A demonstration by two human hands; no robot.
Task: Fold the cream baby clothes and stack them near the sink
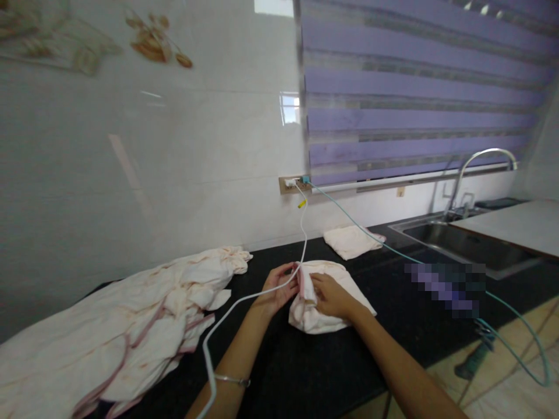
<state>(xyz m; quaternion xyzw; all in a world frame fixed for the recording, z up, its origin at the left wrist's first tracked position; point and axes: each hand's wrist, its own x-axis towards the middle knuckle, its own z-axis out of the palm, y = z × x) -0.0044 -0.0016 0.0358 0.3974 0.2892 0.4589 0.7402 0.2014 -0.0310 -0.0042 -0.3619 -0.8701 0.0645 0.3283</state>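
Note:
A folded cream cloth [343, 276] with a pink-trimmed edge lies on the dark countertop in front of me. My left hand [279, 289] is at its left side, fingers curled against the pink edge. From the right, my right hand [329, 295] reaches over the cloth and grips a folded layer, its fingertips partly hidden in the fabric. A white cable [247, 298] passes in front of my left hand and up to the wall. Behind, near the wall, another folded cream cloth [351, 241] lies flat.
A loose heap of cream fabric with pink trim [144, 314] covers the left counter. White and teal cables run from the wall socket [288, 185]. The teal cable [367, 231] crosses the counter rightward. A sink [493, 270] with a curved tap [458, 174] is at right.

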